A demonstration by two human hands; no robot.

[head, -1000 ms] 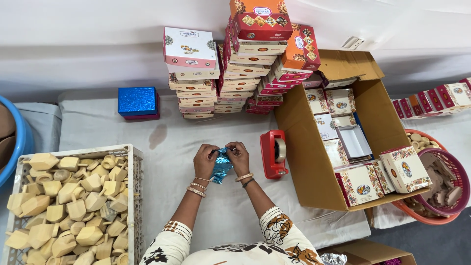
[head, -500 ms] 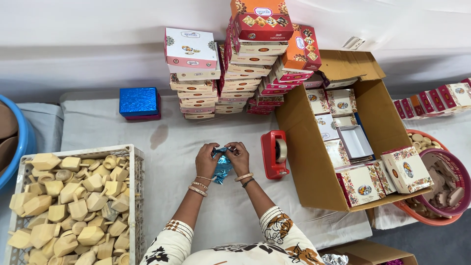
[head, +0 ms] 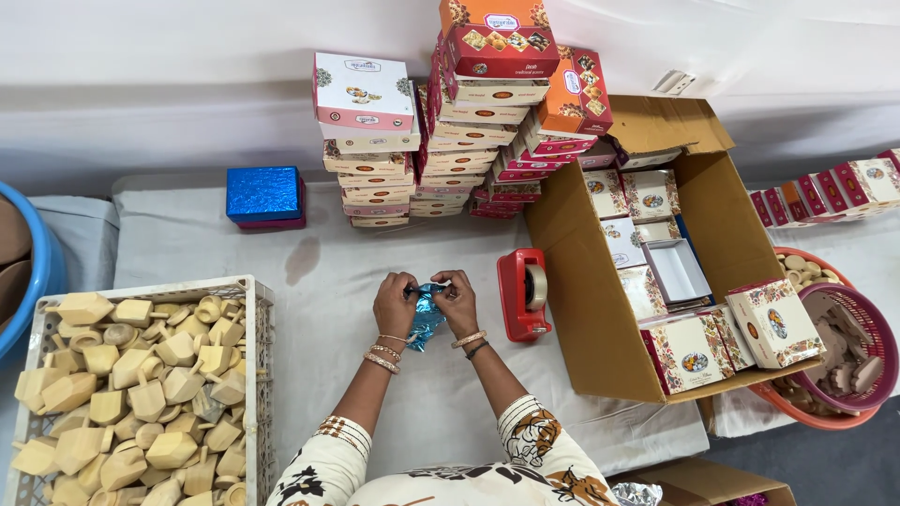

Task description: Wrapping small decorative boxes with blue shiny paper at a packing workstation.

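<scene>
Two hands: the left hand and right hand, fingers pinching one blue foil piece between them. One red tape dispenser just right of the fingers. One blue glittery box beyond them to the left. One white crate of wooden shapes, too many to count, to their lower left. One open cardboard carton to their right. Three leaning stacks of printed sweet boxes beyond the fingers; the boxes themselves cannot be counted surely
</scene>
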